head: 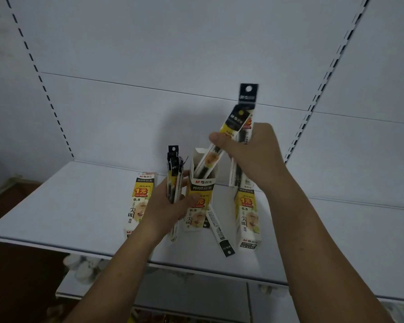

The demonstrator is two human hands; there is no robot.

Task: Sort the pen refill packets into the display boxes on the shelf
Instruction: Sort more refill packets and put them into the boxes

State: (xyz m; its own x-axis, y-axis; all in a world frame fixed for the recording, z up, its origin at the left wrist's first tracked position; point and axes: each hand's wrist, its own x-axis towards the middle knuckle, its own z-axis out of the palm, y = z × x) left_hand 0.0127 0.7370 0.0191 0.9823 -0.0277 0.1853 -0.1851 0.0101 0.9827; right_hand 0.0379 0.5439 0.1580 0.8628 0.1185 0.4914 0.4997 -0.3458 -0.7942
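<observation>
Centre-right of frame: right hand [250, 155] has thumb and fingers clamped round a long, flat yellow-and-black plastic refill packet [222, 145]. It is tilted, with its lower end already inside the open top of the middle yellow-and-white card display box [200, 194]. The same hand also holds a second packet with a black punched hang-tab [248, 94], upright behind the first.

Centre of frame: left hand [170, 203] has fingers curled round a bundle of slim black-tabbed packets [174, 169]. Its thumb lies against the middle box front and looks to be steadying it.

Step in hand, my read: feeding the tilted packet into the middle box. To do it well:
- bring it nearer upright before pushing, since the raised card flap at the mouth can catch the edge
- let go of that one only and keep the second pinned
- keep the box braced; it is tall thin card and likely tips easily

Packets are narrow glossy film strips and probably slide on each other. Matching left display box [139, 201] and right display box [246, 213] flank the middle one on the matte white metal shelf [56, 206]. One loose packet [219, 233] lies on the shelf between the middle and right boxes, tab toward lower frame, not yet sorted.
</observation>
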